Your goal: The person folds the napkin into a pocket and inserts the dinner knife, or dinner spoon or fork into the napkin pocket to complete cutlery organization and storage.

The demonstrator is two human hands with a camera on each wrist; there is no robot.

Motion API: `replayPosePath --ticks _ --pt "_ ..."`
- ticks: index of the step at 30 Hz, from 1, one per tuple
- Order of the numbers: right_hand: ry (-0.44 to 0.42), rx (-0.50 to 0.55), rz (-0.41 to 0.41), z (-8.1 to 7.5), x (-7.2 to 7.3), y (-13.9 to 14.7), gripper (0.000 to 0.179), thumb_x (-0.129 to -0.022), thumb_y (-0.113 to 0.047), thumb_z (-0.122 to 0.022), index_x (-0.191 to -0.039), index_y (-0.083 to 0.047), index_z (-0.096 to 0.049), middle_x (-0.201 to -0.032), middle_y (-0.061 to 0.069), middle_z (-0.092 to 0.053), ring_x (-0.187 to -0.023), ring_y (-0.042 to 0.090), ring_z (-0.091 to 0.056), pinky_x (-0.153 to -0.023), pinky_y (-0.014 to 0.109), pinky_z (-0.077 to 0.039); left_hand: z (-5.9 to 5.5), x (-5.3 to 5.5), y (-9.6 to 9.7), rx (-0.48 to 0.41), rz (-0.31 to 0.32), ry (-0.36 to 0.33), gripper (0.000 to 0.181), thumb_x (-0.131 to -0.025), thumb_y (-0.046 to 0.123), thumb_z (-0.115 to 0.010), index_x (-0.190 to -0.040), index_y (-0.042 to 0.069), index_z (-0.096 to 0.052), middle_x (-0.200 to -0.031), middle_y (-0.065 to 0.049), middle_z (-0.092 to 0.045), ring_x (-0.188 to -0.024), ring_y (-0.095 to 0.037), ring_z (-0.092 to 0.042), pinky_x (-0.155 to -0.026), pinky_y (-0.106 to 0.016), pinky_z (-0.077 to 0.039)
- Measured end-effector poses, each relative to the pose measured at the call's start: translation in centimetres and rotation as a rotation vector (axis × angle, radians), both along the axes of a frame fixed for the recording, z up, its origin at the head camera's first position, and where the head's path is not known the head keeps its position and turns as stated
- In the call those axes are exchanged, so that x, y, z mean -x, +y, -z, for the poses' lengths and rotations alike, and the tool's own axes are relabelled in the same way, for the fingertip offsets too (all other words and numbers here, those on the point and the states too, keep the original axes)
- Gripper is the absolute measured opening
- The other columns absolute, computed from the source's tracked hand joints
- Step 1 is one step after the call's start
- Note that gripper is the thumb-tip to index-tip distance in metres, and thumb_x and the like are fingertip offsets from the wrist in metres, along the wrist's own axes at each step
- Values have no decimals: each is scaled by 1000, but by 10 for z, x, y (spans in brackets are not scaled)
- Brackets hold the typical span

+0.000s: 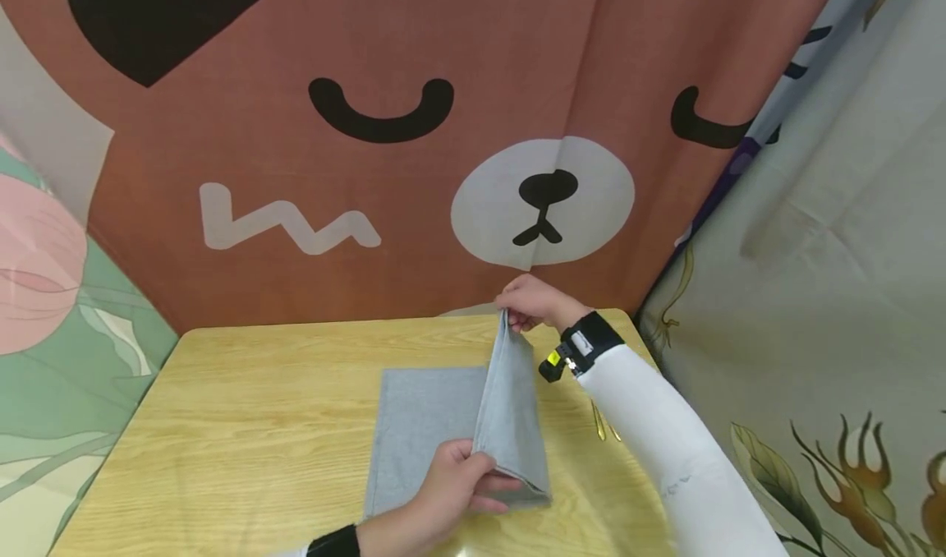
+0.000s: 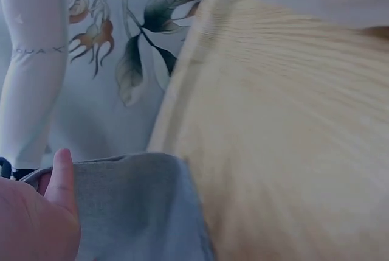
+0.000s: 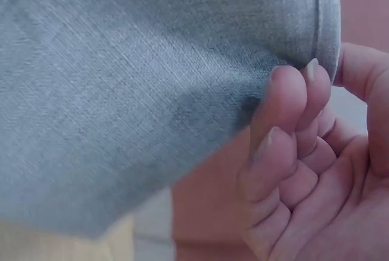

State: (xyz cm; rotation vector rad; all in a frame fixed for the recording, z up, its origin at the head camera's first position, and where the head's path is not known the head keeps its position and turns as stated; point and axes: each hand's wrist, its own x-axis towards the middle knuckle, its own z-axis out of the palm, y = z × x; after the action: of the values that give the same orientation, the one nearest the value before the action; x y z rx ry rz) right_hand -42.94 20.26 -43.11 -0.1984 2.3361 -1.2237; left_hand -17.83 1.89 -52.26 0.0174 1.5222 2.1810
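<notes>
A grey cloth (image 1: 429, 425) lies partly flat on the wooden table, its right part lifted and folded up. My right hand (image 1: 538, 301) pinches the far corner of the raised part between thumb and fingers. In the right wrist view, the hemmed edge of the cloth (image 3: 152, 90) sits between the thumb and curled fingers (image 3: 285, 100). At the near end of the same edge, my left hand (image 1: 454, 487) pinches the cloth, thumb on top. The left wrist view shows that hand (image 2: 36, 218) beside the hanging grey fabric (image 2: 134, 206).
The light wooden table (image 1: 244, 425) spreads around the cloth. A small gold-coloured metal item (image 1: 599, 421) lies near its right edge, partly behind the right forearm. A bear-patterned curtain (image 1: 414, 212) hangs behind the table, and a floral curtain (image 1: 813, 335) hangs at the right.
</notes>
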Motion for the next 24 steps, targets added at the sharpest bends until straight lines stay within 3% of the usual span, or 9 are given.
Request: replayPosePath --ticks 7,11,14,17,21,24 --pt "-74 6 -26 30 -8 -53 38 -95 -29 -70 -63 -15 -54 -56 0 -57 -49 14 -59 -49 26 -48 27 -15 -44 65 5 -51 14 -95 9 -51 -92 1 -62 -108 -21 -76 -84 -23 -80 -61 -32 -63" --pt "-78 11 -13 45 -14 -76 41 -94 -29 -72 -61 -15 -52 -56 0 -57 -49 14 -59 -47 25 -43 39 -20 -62 96 -4 -78 12 -95 10 -52 -84 7 -56 -96 -25 -77 -77 -25 -79 -63 -37 -64" --pt "-58 22 17 53 -17 -91 43 -94 -29 -73 -60 -16 -51 -57 1 -57 -48 15 -58 -46 25 -39 43 -22 -73 117 -15 -91 18 -95 11 -53 -77 11 -50 -87 -23 -77 -71 -26 -78 -64 -37 -63" --pt "-14 28 57 59 -20 -105 45 -93 -29 -75 -59 -16 -48 -55 0 -54 -47 15 -55 -45 25 -35 43 -25 -81 122 -38 -102 22 -95 12 -53 -75 14 -47 -89 -20 -79 -74 -26 -79 -64 -35 -63" --pt "55 45 102 62 -26 -121 46 -91 -29 -76 -58 -16 -47 -53 -2 -47 -47 15 -50 -45 26 -32 43 -31 -88 109 -90 -125 12 -94 11 -51 -82 9 -55 -98 -20 -78 -83 -27 -79 -67 -38 -64" --pt "81 52 107 63 -31 -131 47 -91 -30 -77 -58 -15 -47 -53 -2 -45 -47 15 -49 -45 26 -32 45 -34 -93 98 -117 -174 10 -94 12 -51 -87 7 -58 -95 -20 -79 -79 -26 -79 -69 -38 -64"
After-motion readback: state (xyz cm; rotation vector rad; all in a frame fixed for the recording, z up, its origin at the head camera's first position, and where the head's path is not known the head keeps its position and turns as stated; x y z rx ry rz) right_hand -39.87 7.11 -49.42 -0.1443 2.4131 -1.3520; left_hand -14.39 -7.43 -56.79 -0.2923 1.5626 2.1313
